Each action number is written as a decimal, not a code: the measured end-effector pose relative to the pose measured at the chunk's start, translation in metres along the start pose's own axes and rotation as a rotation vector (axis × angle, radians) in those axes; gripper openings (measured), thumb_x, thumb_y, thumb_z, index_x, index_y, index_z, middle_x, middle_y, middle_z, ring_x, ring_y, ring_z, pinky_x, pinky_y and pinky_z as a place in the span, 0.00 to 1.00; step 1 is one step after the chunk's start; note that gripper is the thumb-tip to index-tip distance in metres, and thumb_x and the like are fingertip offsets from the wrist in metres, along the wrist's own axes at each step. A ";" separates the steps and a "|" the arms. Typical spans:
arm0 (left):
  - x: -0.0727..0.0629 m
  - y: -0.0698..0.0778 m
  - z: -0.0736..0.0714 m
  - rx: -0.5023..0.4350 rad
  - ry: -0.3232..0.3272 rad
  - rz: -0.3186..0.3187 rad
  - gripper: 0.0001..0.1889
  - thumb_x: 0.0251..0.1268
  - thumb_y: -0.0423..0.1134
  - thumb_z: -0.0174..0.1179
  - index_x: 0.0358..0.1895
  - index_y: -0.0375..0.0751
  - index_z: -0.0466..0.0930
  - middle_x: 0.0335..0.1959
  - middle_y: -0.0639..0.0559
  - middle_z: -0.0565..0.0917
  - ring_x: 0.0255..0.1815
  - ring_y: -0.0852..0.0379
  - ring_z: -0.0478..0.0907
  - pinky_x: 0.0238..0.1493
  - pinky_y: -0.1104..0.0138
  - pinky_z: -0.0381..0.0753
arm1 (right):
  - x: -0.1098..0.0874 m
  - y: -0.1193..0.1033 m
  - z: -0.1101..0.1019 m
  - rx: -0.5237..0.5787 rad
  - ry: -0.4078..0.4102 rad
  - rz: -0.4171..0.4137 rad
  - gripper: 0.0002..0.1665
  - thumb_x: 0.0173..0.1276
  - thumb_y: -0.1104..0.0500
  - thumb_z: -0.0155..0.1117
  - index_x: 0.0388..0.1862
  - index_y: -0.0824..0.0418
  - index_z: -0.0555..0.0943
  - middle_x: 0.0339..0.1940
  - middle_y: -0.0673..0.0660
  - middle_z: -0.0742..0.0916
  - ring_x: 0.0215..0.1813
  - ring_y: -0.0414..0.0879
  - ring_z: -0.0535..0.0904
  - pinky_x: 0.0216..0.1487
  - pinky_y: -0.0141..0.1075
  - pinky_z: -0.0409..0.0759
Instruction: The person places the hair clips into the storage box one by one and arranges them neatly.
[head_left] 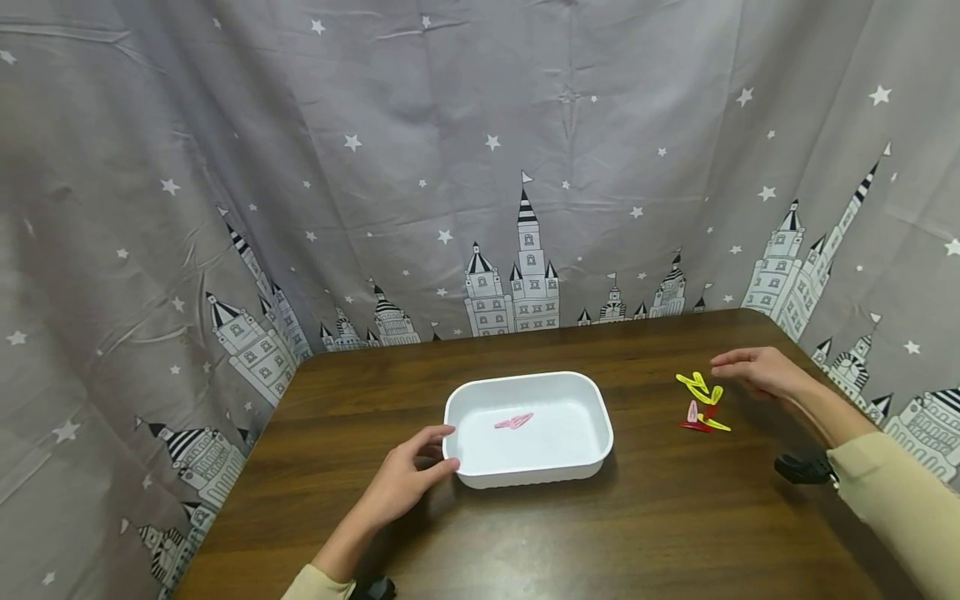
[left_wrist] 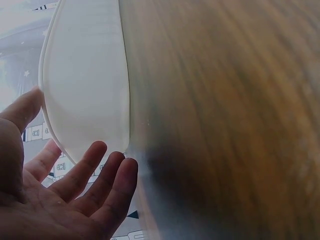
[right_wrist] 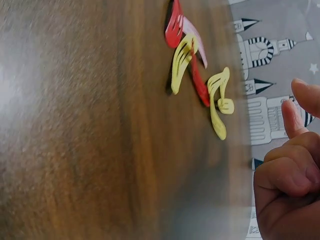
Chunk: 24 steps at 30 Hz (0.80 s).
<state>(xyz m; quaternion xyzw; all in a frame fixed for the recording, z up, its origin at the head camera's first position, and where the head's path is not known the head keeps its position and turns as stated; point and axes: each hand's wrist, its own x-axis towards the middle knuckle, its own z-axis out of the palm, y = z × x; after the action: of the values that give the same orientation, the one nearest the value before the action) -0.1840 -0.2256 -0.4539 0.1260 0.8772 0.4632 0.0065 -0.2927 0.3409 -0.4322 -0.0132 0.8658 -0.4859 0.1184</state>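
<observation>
I see the hair clips [head_left: 692, 411] overlapping on the worktop [head_left: 675, 517], just beside my right hand [head_left: 765, 372], its thumb and forefinger slightly parted, apparently empty; that overlap could drag two up together. My left hand [head_left: 401, 475], fingers loosely spread, touches the white tray [head_left: 532, 477] bearing pink clips [head_left: 513, 422]. No writing is readable.

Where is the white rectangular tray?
In the head view, the tray sits on the brown wooden table, between the left hand at its left end and yellow and red hair clips.

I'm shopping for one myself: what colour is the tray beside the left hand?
The tray is white; the head view shows it best.
</observation>
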 end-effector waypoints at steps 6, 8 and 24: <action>0.001 -0.002 0.000 0.009 -0.006 0.003 0.25 0.64 0.43 0.70 0.63 0.46 0.77 0.49 0.45 0.86 0.47 0.53 0.84 0.52 0.57 0.81 | 0.002 0.011 -0.001 -0.010 0.011 0.015 0.35 0.72 0.51 0.64 0.66 0.75 0.72 0.12 0.43 0.65 0.15 0.39 0.61 0.19 0.35 0.64; 0.001 -0.002 0.000 0.011 -0.005 0.001 0.25 0.64 0.44 0.70 0.63 0.46 0.77 0.49 0.45 0.86 0.47 0.53 0.84 0.52 0.57 0.81 | 0.003 0.015 -0.002 -0.006 0.015 0.021 0.35 0.72 0.51 0.64 0.66 0.75 0.72 0.12 0.43 0.65 0.15 0.39 0.61 0.19 0.35 0.64; 0.001 -0.003 0.000 0.017 0.010 -0.023 0.26 0.63 0.43 0.71 0.64 0.48 0.78 0.48 0.47 0.87 0.47 0.56 0.84 0.53 0.61 0.80 | 0.005 0.031 0.004 0.092 0.029 0.021 0.35 0.70 0.52 0.67 0.66 0.75 0.71 0.11 0.42 0.66 0.15 0.37 0.60 0.19 0.33 0.64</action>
<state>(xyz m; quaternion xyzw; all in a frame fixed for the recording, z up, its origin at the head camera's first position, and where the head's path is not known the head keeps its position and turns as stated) -0.1854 -0.2274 -0.4566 0.1138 0.8824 0.4564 0.0062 -0.2941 0.3535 -0.4609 0.0082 0.8443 -0.5241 0.1116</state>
